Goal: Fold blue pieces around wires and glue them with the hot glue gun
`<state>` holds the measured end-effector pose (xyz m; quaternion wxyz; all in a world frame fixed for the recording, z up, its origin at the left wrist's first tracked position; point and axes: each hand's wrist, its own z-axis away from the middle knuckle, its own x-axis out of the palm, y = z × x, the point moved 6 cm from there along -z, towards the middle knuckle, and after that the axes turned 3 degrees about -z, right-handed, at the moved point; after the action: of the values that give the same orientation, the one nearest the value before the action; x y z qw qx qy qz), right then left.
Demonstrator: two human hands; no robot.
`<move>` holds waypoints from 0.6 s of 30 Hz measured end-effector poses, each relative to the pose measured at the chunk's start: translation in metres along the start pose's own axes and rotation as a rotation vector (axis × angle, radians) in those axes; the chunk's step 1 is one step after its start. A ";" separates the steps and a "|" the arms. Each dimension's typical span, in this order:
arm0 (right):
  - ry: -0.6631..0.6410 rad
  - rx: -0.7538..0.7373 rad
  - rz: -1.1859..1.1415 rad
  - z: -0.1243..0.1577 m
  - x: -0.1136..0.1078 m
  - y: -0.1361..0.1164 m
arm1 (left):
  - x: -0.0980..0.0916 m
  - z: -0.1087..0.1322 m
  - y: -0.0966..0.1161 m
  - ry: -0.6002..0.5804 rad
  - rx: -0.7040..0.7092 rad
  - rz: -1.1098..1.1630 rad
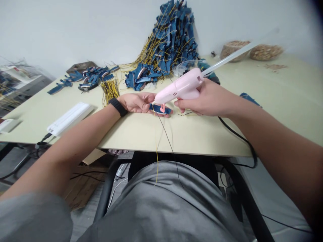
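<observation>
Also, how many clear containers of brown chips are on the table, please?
2. One container sits near the wall at the table's back right; the other sits just right of it. Others could hide behind the blue pile.

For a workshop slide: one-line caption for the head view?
Right hand holds a pink hot glue gun over a blue wired part held by the left hand; similar parts heaped behind.

Wired parts (166, 43) heaped on the table (282, 101) against the wall (75, 30)
</observation>
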<state>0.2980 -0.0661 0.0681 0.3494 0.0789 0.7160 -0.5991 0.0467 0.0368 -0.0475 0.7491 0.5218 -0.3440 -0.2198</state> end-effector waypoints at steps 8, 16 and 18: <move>0.012 -0.009 0.007 0.000 0.000 -0.001 | 0.006 -0.001 0.003 -0.021 -0.017 -0.023; 0.014 -0.051 -0.010 -0.001 -0.001 0.001 | 0.014 -0.003 0.005 -0.087 0.038 -0.113; 0.013 -0.039 0.003 0.000 -0.001 0.001 | 0.020 -0.002 0.007 -0.144 0.059 -0.159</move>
<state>0.2996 -0.0652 0.0677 0.3470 0.0769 0.7296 -0.5842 0.0611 0.0266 -0.0355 0.6871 0.5519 -0.3608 -0.3053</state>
